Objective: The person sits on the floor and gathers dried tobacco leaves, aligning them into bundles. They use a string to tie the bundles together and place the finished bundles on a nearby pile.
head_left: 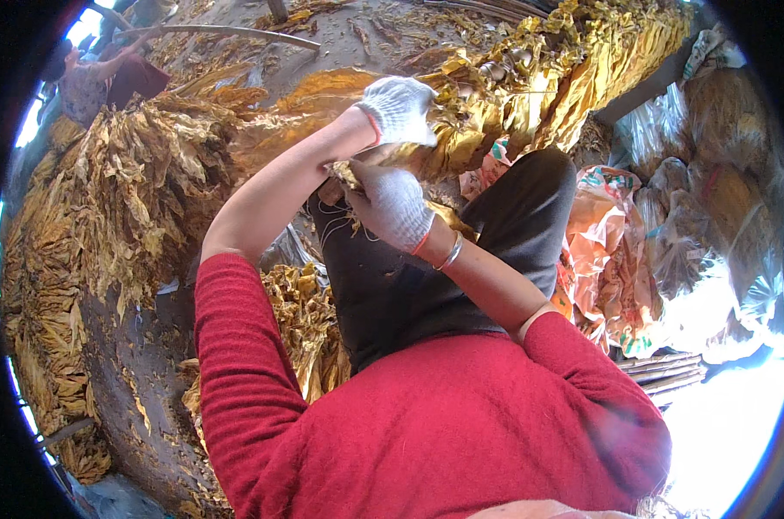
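Observation:
My left hand point(399, 111), in a white knitted glove, is closed just beyond my knees. Dried tobacco leaves point(474, 121) lie right beside its fingers, and what it grips, if anything, is hidden. Nearer to me, my right hand point(390, 206), gloved too, is shut on a small bundle of tobacco leaves point(347, 176). The brown stem end of that bundle sticks out to the left of the thumb. Pale strings point(330, 223) hang over my dark trousers below it. A broad brown leaf point(323, 91) spreads behind my left wrist.
Heaped tobacco leaves point(132, 164) line the left side, with a person point(106, 82) behind them. Another long leaf pile point(617, 69) lies far right. A wooden pole point(228, 31) crosses the back. Red-and-white plastic bags point(604, 251), clear bags point(712, 173) and sticks point(665, 372) are at right.

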The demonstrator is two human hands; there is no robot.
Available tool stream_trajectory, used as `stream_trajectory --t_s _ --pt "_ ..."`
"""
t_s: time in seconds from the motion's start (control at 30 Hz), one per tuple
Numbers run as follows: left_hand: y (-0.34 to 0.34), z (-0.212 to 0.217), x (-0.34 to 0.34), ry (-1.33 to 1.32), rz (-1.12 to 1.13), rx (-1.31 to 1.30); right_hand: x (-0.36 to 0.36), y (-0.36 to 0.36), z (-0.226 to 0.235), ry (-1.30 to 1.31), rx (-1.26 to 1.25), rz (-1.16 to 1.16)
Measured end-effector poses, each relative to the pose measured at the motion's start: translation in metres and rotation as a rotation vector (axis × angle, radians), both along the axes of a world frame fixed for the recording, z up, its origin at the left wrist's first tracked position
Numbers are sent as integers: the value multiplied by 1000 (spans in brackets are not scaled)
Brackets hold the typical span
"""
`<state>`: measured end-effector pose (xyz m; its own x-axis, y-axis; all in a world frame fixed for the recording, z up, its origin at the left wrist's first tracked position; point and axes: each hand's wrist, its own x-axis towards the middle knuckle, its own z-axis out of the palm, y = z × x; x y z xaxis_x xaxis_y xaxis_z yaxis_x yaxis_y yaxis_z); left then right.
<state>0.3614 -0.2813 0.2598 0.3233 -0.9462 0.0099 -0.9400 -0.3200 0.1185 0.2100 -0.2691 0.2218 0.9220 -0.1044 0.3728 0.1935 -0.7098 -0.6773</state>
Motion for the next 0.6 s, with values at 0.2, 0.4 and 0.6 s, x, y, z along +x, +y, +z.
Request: stream_trajectory --t_s 0.2,0.4,0.6 --pt "15 11 27 203 81 -53 -55 -15 -13 -24 201 -43" --pt "18 -76 93 457 64 -109 -128 -58 -64 -119 632 -337" --pt "30 -16 71 678 272 -276 -163 -89 -41 -209 1215 -563"
